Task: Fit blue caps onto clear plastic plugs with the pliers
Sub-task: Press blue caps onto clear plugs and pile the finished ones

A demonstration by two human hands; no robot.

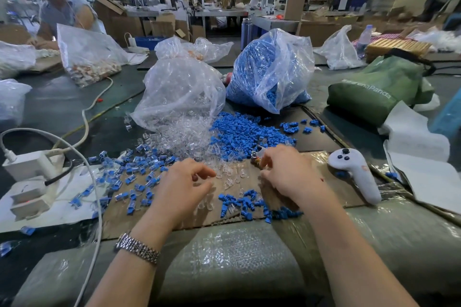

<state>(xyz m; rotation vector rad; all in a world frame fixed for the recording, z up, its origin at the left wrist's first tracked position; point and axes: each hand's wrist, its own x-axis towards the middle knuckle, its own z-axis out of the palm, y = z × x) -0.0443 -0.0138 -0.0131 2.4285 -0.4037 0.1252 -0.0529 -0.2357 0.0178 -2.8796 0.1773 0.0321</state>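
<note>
A heap of loose blue caps (245, 132) lies beside a spill of clear plastic plugs (184, 137) in the middle of the table. My right hand (287, 172) grips the pliers (258, 156), whose metal jaws poke out past my fingers. My left hand (184, 184) hovers over several clear plugs (224, 174) on the cardboard sheet (252, 182), fingers curled, thumb and forefinger close together; whether it pinches a plug I cannot tell. Finished capped plugs (134, 174) are scattered to the left, and a small cluster of blue caps (247, 203) lies between my wrists.
A clear bag of plugs (182, 87) and a bag of blue caps (272, 67) stand behind the heaps. A white controller (356, 172) lies right of my hand. White power adapters and cables (30, 169) sit at left; a green bag (376, 87) at right. Another person works at far left.
</note>
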